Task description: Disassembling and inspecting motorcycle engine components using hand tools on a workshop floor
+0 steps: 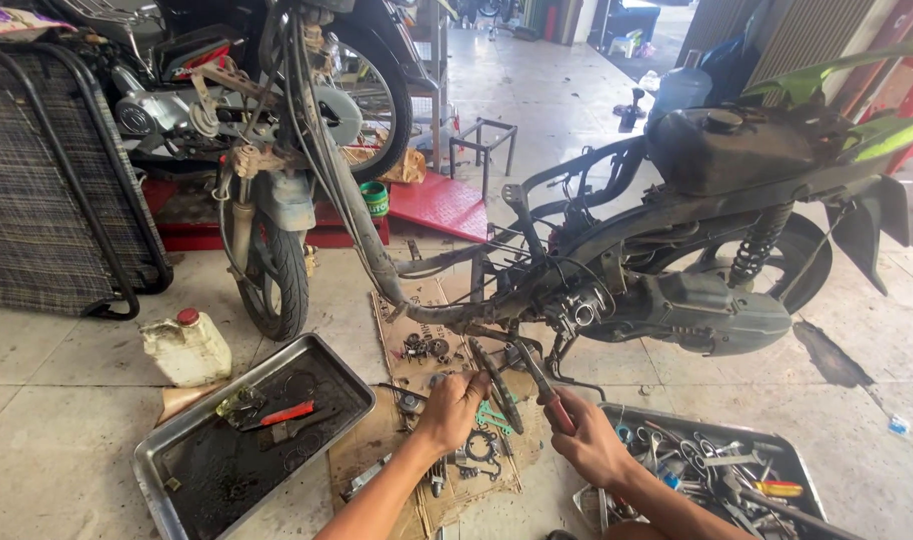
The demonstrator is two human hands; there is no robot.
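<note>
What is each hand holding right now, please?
Left hand: closed on a dark metal part.
Right hand: closed on red-handled pliers.

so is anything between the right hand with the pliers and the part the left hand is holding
Nothing visible does. The right hand grips the red-handled pliers, whose tip already reaches the dark part held up by the left hand, above the cardboard.

Our hands meet on a cardboard sheet below the stripped scooter frame; a metal tray lies at nine o'clock, a tool tray at three, a jug at ten.
</note>
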